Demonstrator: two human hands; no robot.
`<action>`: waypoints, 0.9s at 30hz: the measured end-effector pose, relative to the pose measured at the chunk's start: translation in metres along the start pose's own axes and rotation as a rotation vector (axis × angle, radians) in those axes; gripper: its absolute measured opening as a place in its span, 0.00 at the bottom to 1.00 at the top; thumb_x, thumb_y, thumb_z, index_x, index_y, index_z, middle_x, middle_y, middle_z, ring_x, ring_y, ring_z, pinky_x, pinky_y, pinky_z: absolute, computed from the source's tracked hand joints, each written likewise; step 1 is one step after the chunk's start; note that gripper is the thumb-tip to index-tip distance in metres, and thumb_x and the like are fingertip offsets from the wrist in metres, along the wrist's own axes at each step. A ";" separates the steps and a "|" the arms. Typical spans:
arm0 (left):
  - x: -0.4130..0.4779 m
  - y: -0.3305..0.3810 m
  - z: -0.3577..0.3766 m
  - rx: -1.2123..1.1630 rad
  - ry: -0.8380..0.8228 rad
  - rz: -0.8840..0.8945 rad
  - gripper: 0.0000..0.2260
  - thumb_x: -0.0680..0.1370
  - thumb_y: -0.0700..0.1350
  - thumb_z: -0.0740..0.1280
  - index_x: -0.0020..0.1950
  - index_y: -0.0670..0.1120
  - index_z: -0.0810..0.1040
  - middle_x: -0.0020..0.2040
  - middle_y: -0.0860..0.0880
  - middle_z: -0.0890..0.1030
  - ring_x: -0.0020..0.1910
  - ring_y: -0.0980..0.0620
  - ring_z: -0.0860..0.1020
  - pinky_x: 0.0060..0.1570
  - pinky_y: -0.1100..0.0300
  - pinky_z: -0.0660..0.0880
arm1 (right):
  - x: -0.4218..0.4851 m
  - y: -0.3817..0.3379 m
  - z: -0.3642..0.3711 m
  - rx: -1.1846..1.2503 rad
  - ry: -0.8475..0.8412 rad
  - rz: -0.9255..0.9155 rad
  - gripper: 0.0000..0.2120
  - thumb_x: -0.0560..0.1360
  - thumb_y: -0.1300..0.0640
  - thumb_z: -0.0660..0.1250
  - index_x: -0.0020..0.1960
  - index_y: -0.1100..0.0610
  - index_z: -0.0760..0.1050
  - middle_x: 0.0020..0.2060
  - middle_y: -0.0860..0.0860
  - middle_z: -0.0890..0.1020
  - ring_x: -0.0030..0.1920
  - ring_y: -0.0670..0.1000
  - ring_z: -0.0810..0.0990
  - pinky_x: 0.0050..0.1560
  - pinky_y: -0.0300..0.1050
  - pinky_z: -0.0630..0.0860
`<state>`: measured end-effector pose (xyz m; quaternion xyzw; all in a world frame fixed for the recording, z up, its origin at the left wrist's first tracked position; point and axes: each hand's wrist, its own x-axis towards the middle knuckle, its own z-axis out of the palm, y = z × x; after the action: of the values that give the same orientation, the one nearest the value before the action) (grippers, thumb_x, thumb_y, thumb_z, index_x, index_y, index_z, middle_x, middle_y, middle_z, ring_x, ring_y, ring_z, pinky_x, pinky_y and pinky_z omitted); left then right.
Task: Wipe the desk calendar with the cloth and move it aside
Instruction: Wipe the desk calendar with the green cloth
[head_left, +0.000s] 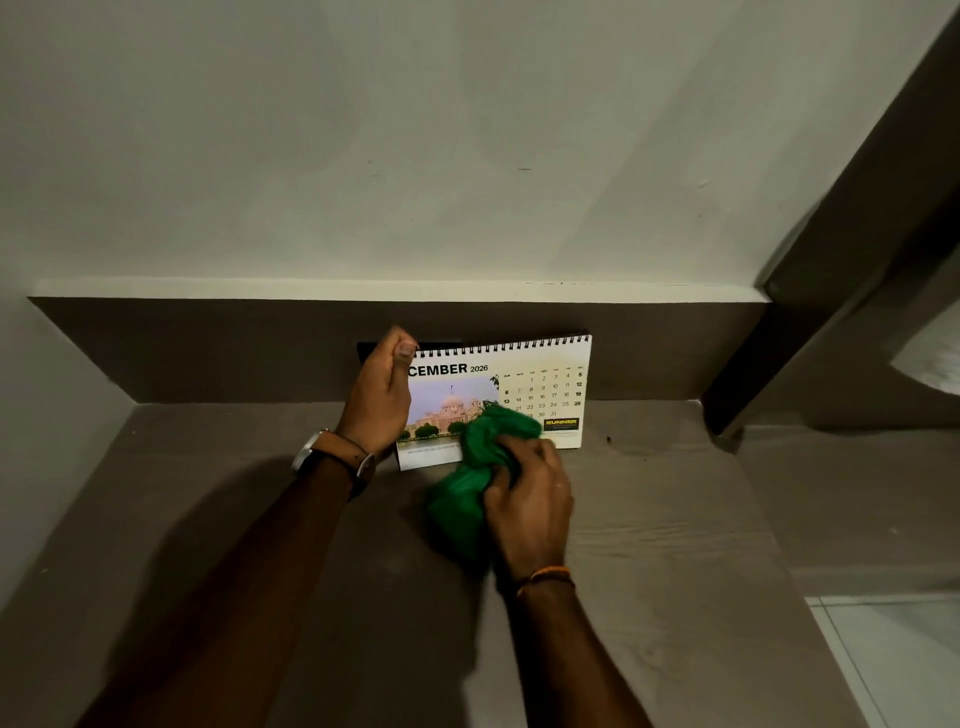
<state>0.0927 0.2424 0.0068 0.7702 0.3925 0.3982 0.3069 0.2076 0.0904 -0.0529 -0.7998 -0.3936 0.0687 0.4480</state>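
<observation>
Right hand (530, 499) pressing cloth (478, 478), calendar (540, 389) upright, lengthwise left-right

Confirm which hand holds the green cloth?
The right hand bunches the green cloth against the desk calendar; the left hand, with a wristwatch, steadies its top corner.

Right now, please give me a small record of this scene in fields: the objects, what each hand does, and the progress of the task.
surface: brown wood-grain desk against a pale wall
calendar: white spiral-bound desk calendar, standing upright at the back of the desk, page reads 2026
cloth: crumpled green cloth, pressed on the calendar's lower front
left hand: left hand grips the calendar's top left corner; watch on the wrist
right hand: right hand holds the cloth
progress: wiping under way; calendar not yet moved aside
</observation>
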 end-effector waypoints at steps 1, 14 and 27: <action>0.000 0.000 0.001 0.003 0.005 -0.004 0.13 0.85 0.45 0.50 0.49 0.41 0.70 0.38 0.50 0.70 0.35 0.55 0.67 0.34 0.68 0.63 | 0.007 0.008 -0.010 0.012 0.061 0.070 0.18 0.72 0.64 0.68 0.60 0.52 0.82 0.55 0.52 0.80 0.53 0.53 0.79 0.58 0.45 0.76; -0.001 -0.001 0.001 0.019 0.022 -0.004 0.13 0.85 0.45 0.50 0.48 0.41 0.70 0.36 0.53 0.68 0.33 0.59 0.66 0.33 0.66 0.62 | 0.016 -0.009 -0.006 0.042 0.041 -0.010 0.17 0.74 0.62 0.69 0.61 0.53 0.82 0.52 0.50 0.79 0.46 0.45 0.75 0.54 0.40 0.77; -0.004 -0.004 0.003 0.023 0.077 -0.015 0.12 0.85 0.44 0.51 0.48 0.42 0.70 0.37 0.52 0.69 0.34 0.58 0.67 0.35 0.63 0.64 | 0.020 -0.019 -0.012 0.050 0.011 -0.050 0.18 0.73 0.63 0.68 0.61 0.52 0.83 0.52 0.50 0.78 0.47 0.44 0.74 0.56 0.40 0.77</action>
<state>0.0922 0.2402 0.0011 0.7548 0.4145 0.4205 0.2857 0.2160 0.1020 -0.0260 -0.7786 -0.4089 0.0630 0.4717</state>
